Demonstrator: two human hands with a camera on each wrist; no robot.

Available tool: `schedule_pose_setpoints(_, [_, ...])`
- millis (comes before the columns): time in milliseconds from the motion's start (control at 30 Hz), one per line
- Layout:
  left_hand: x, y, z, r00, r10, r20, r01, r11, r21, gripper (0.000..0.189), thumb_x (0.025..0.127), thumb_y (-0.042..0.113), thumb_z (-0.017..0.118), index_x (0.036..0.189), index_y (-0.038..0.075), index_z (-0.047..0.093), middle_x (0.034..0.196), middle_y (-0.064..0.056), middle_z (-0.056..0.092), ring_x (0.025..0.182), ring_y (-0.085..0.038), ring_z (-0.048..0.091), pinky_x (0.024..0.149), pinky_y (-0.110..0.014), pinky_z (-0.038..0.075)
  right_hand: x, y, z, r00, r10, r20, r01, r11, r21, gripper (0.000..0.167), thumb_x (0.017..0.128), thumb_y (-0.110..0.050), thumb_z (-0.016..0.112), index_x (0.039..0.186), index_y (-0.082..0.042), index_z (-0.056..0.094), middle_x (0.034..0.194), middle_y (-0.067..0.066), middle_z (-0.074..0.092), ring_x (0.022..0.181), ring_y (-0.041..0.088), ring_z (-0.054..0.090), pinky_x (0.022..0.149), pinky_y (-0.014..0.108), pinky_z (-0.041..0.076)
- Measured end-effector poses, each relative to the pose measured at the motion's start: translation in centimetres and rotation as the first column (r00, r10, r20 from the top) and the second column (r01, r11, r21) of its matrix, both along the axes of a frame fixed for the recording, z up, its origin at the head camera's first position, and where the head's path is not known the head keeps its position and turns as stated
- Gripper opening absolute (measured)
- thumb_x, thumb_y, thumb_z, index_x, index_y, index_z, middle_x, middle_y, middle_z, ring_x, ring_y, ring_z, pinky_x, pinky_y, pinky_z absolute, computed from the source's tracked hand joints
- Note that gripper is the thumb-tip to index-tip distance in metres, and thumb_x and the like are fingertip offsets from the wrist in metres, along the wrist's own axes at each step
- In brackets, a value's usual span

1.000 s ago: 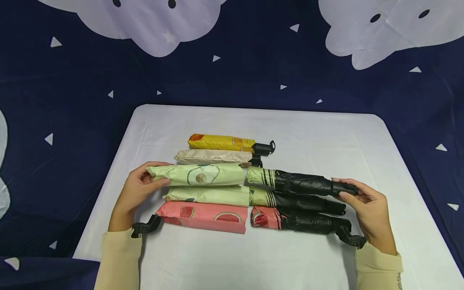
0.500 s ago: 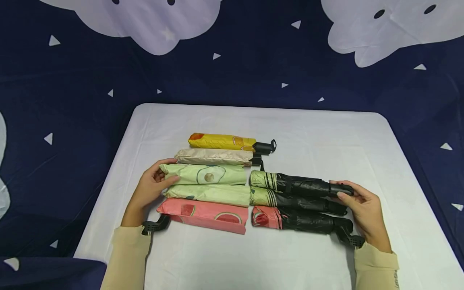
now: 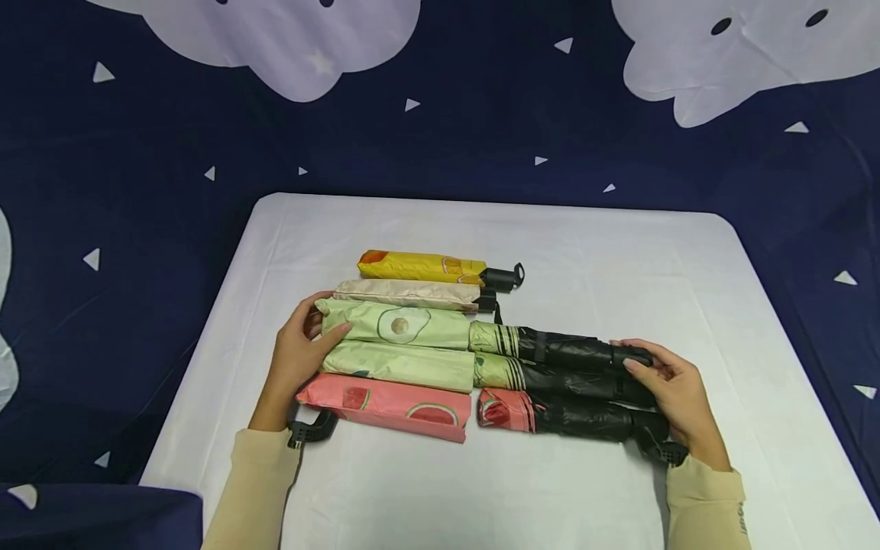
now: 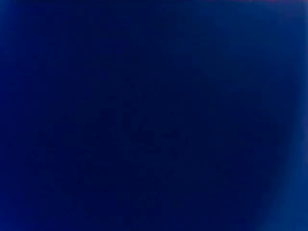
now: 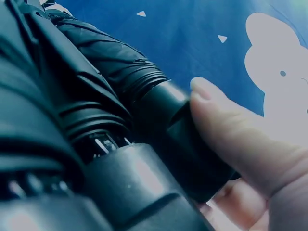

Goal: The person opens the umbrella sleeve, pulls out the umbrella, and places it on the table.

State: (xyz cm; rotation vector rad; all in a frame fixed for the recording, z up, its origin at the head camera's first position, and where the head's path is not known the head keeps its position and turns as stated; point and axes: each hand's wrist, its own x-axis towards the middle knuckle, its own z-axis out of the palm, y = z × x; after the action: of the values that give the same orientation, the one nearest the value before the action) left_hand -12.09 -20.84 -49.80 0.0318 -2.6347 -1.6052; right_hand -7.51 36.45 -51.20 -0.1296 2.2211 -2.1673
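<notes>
My left hand (image 3: 294,353) grips the left end of a pale green avocado-print umbrella sleeve (image 3: 371,321). At the far right, my right hand (image 3: 677,389) pinches the black handle of a folded umbrella (image 3: 567,348) with a green striped end. That end meets the sleeve's right end. In the right wrist view, the thumb (image 5: 231,125) presses the handle (image 5: 187,144). Just below lie a second green sleeve (image 3: 406,365) and its folded black umbrella (image 3: 571,382). A pink watermelon sleeve (image 3: 385,405) and another folded umbrella (image 3: 584,418) lie nearest, slightly apart. The left wrist view is too dark to read.
Behind the green sleeve lie a beige sleeved umbrella (image 3: 406,293) and a yellow sleeved umbrella (image 3: 419,267) with black handles. All rest on a white table (image 3: 605,244). A dark blue cloth with clouds (image 3: 481,137) hangs behind it.
The held green sleeve has moved right with my left hand. My right hand has shifted left with its umbrella, both coming down closer to the row. The other umbrellas stay where they were.
</notes>
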Motion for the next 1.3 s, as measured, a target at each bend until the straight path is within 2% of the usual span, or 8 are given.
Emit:
schedule_pose_setpoints(200, [0.4,0.0,0.0,1.0,-0.025,0.009,0.024,0.997,0.068,0.063,0.095,0.031,0.076,0.151,0.02,0.049,0.131,-0.014,0.062,0.12,-0.026,0.061,0.085,-0.013,0.051,0.0,0.2,-0.3,1.0,0.011,0.007,-0.011,0.998,0.063,0.044,0.101,0.002,0.061,0.142,0.012,0.05,0.135,0.01,0.066,0.102,0.016,0.071,0.078,0.028,0.06])
schedule_pose_setpoints(433, [0.6,-0.1,-0.3,1.0,0.029,0.012,-0.03,0.996,0.081,0.055,0.099,0.033,0.071,0.15,0.022,0.053,0.13,-0.014,0.063,0.12,-0.024,0.06,0.086,-0.011,0.049,-0.2,0.0,-0.3,0.998,-0.062,-0.001,0.061,0.985,0.159,0.044,0.099,-0.002,0.067,0.14,0.007,0.056,0.131,0.005,0.069,0.09,0.011,0.072,0.073,0.024,0.059])
schedule_pose_setpoints(633, [0.8,0.1,-0.6,0.999,0.04,0.005,-0.04,0.995,0.092,0.067,0.099,0.022,0.071,0.159,0.018,0.04,0.135,-0.018,0.057,0.127,-0.028,0.056,0.097,-0.011,0.044,-0.2,0.3,-0.6,0.997,-0.081,-0.006,0.08,0.97,0.229,0.044,0.098,-0.001,0.068,0.14,0.006,0.057,0.132,0.006,0.068,0.1,0.011,0.071,0.081,0.022,0.057])
schedule_pose_setpoints(800, [1.2,0.1,-0.5,0.999,0.032,0.024,-0.035,0.992,0.121,0.069,0.099,0.018,0.071,0.16,0.016,0.037,0.14,-0.022,0.056,0.128,-0.031,0.056,0.093,-0.007,0.043,0.0,0.5,-0.4,0.998,-0.063,-0.017,0.065,0.939,0.339,0.044,0.098,-0.006,0.069,0.14,0.0,0.06,0.122,0.0,0.072,0.07,-0.001,0.062,0.063,0.017,0.053])
schedule_pose_setpoints(867, [1.4,0.0,-0.4,0.999,0.021,0.028,-0.025,0.992,0.126,0.068,0.1,0.019,0.07,0.159,0.015,0.038,0.14,-0.022,0.056,0.127,-0.031,0.057,0.091,-0.006,0.044,0.0,0.5,-0.2,0.999,-0.049,-0.012,0.05,0.934,0.353,0.044,0.099,-0.008,0.069,0.141,-0.001,0.06,0.126,0.002,0.071,0.074,-0.002,0.064,0.064,0.016,0.053])
schedule_pose_setpoints(933, [1.5,-0.1,-0.4,0.999,0.008,0.037,-0.012,0.991,0.132,0.065,0.101,0.02,0.069,0.158,0.015,0.039,0.14,-0.021,0.056,0.127,-0.03,0.057,0.091,-0.007,0.044,0.0,0.5,-0.1,0.999,-0.032,-0.009,0.033,0.933,0.358,0.044,0.099,-0.008,0.068,0.142,-0.001,0.059,0.134,0.007,0.067,0.097,0.001,0.069,0.078,0.016,0.055])
schedule_pose_setpoints(1033, [1.7,-0.2,-0.3,0.999,-0.007,0.05,0.001,0.993,0.122,0.062,0.102,0.025,0.067,0.158,0.015,0.041,0.139,-0.018,0.057,0.126,-0.027,0.058,0.092,-0.008,0.045,-0.1,0.6,0.1,1.0,0.0,-0.026,0.01,0.924,0.383,0.043,0.101,-0.008,0.066,0.142,0.0,0.059,0.146,0.012,0.057,0.123,0.005,0.061,0.093,0.015,0.05])
schedule_pose_setpoints(1300, [1.9,-0.8,0.0,0.997,-0.028,0.074,0.023,0.998,0.067,0.065,0.101,0.029,0.068,0.158,0.016,0.04,0.138,-0.015,0.058,0.124,-0.024,0.058,0.092,-0.009,0.045,0.5,1.2,0.8,0.996,0.065,-0.056,-0.029,0.868,0.495,0.041,0.102,-0.009,0.064,0.143,-0.007,0.06,0.148,0.013,0.055,0.133,0.001,0.05,0.099,0.009,0.042])
